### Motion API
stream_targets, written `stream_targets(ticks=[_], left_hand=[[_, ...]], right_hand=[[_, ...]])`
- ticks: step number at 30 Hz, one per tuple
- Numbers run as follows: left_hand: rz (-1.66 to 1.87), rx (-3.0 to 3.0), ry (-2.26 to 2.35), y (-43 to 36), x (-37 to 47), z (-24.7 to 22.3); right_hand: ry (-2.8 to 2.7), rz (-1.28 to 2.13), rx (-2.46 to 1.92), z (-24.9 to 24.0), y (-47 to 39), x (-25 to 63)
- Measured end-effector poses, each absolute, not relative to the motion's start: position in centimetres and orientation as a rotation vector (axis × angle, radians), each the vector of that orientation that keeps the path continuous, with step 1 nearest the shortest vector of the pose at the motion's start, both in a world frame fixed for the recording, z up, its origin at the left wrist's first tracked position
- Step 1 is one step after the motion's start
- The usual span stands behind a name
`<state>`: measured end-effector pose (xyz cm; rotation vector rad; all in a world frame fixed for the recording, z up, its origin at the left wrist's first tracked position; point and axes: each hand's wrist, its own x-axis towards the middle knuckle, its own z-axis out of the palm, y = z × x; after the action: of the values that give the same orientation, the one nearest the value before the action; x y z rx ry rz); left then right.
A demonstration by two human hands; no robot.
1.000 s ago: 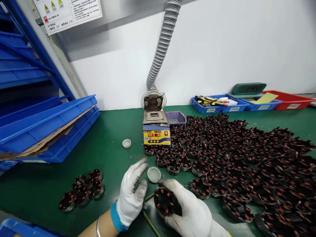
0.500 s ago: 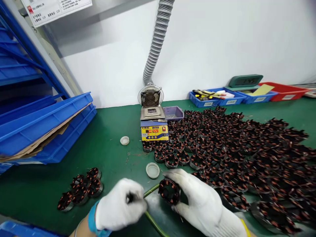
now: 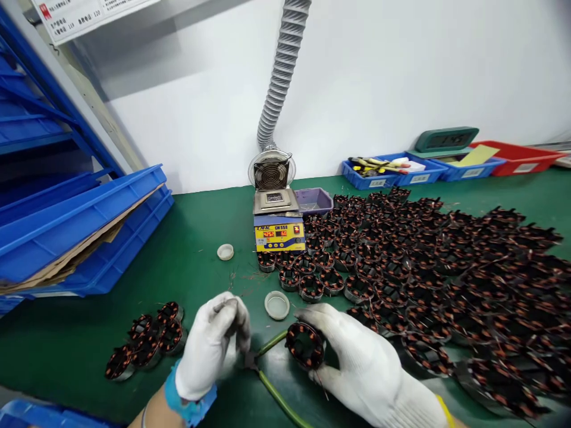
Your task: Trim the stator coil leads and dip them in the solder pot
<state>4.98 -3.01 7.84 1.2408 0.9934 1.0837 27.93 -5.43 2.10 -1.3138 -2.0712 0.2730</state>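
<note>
My right hand (image 3: 357, 356), in a white glove, grips a motor stator (image 3: 306, 346), a black ring with copper windings, between thumb and fingers. Its winding face is turned toward me, and a thin wire sticks out below. Left of it, my gloved left hand (image 3: 216, 342) is raised with curled fingers, the thumb pressed near the index finger; whatever it may pinch is not visible. Just beneath those fingertips is the dark head of a green-handled hand tool (image 3: 279, 398), probably pliers. Its handles spread rightward, one passing behind the stator. A small white dish (image 3: 277, 305) sits above the tool.
Several stators (image 3: 145, 345) stand in a group at left, and a large mass of them (image 3: 401, 273) covers the right. A yellow-fronted solder pot (image 3: 280, 236) stands at the back under a grey hose (image 3: 283, 71). Blue trays (image 3: 80, 238) are stacked at left; small bins (image 3: 419, 175) line the wall.
My left hand has risen and moved slightly left, uncovering the tool's dark head. My right hand and the stator stay almost in place. The solder pot's display reads differently.
</note>
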Motion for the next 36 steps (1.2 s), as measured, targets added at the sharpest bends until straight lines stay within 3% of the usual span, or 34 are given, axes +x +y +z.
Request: stream_targets(ticks=[6,12,20,36], left_hand=[[0.797,1.485,1.202,-3.1,6.6,7.4],[1.301,1.069,1.175,-1.5,4.7,8.4],[1.439,0.912,1.136,0.5,4.6,5.1],[1.360,1.035,1.129,-0.5,4.9,7.0]], right_hand=[[-2.128,0.434,-1.351,2.6,-5.6,27.6],[-2.029,0.713,-1.765,4.5,-4.5,27.5],[-2.237,0.398,-2.085,6.1,-1.7,25.4],[-2.586,0.267,-2.049,9.0,0.8,24.1]])
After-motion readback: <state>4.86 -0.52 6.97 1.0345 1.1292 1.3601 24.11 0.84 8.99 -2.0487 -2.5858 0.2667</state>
